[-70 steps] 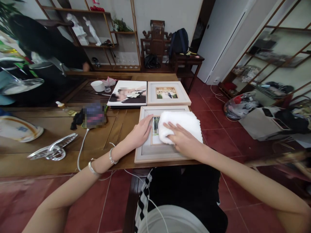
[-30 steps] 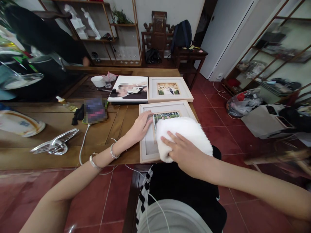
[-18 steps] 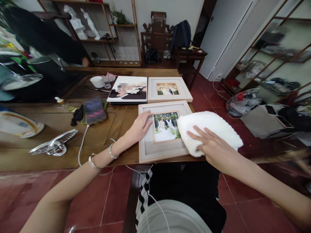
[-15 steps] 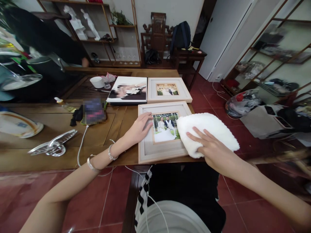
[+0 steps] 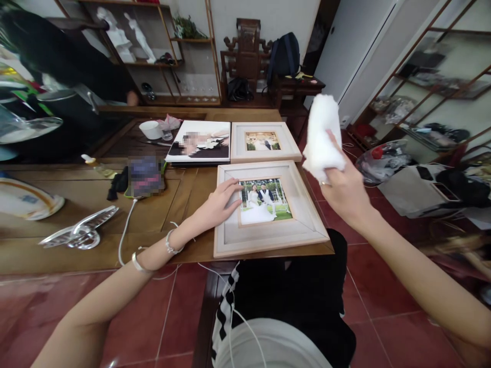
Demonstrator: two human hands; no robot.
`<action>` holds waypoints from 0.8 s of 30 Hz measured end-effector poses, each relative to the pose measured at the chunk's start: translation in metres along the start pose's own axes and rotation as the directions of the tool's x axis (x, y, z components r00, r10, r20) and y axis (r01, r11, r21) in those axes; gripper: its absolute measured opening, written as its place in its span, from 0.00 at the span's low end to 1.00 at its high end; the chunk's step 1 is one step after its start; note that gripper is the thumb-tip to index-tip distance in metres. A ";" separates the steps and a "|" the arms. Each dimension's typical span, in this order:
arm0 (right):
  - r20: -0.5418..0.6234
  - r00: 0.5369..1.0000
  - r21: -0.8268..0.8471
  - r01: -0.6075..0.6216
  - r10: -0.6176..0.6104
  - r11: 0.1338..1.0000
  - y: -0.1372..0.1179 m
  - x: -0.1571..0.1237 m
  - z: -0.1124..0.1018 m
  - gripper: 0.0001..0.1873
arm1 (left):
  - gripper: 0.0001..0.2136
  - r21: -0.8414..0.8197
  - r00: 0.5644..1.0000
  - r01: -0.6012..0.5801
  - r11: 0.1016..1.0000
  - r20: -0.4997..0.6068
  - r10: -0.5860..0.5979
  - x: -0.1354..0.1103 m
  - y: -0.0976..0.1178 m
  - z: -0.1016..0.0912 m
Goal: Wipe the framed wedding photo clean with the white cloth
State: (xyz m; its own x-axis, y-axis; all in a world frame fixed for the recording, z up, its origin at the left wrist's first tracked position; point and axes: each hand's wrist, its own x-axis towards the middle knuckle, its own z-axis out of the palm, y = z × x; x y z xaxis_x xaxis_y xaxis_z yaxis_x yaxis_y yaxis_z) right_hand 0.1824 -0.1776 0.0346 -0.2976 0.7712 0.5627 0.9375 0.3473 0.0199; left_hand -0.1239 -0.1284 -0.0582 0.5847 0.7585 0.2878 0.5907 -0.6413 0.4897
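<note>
A pale wooden picture frame (image 5: 303, 214) with a wedding photo lies flat at the near right corner of the wooden table (image 5: 92, 250). My left hand (image 5: 218, 202) rests open on the frame's left border, fingers spread flat. My right hand (image 5: 343, 186) is raised off to the right of the frame and is closed on a fluffy white cloth (image 5: 322, 133), held up in the air above the floor.
Behind the frame lie a second framed photo (image 5: 264, 142) and a frameless photo print (image 5: 201, 142). A phone (image 5: 146, 176) on a white cable, a silver ornament (image 5: 79, 234), a plate (image 5: 26, 197) and a white cup (image 5: 151, 129) sit to the left. Bags lie on the floor at right.
My right hand wiped the cloth down and to the right across the frame, then lifted it clear into the air. The photo is now uncovered. My left hand stayed on the frame.
</note>
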 end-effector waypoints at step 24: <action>0.521 0.803 -0.110 0.398 -0.288 0.911 -0.006 0.018 0.042 0.21 | 0.28 0.002 0.998 0.049 0.999 0.045 -0.049 -0.001 0.002 -0.001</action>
State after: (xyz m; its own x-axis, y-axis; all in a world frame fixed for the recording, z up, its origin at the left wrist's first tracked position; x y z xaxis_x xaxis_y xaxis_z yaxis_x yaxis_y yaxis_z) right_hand 0.1633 -0.1430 0.0098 -0.6029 0.7977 0.0153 0.7553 0.5644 0.3331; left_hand -0.1239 -0.1299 -0.0564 0.5795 0.7831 0.2256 0.6202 -0.6034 0.5013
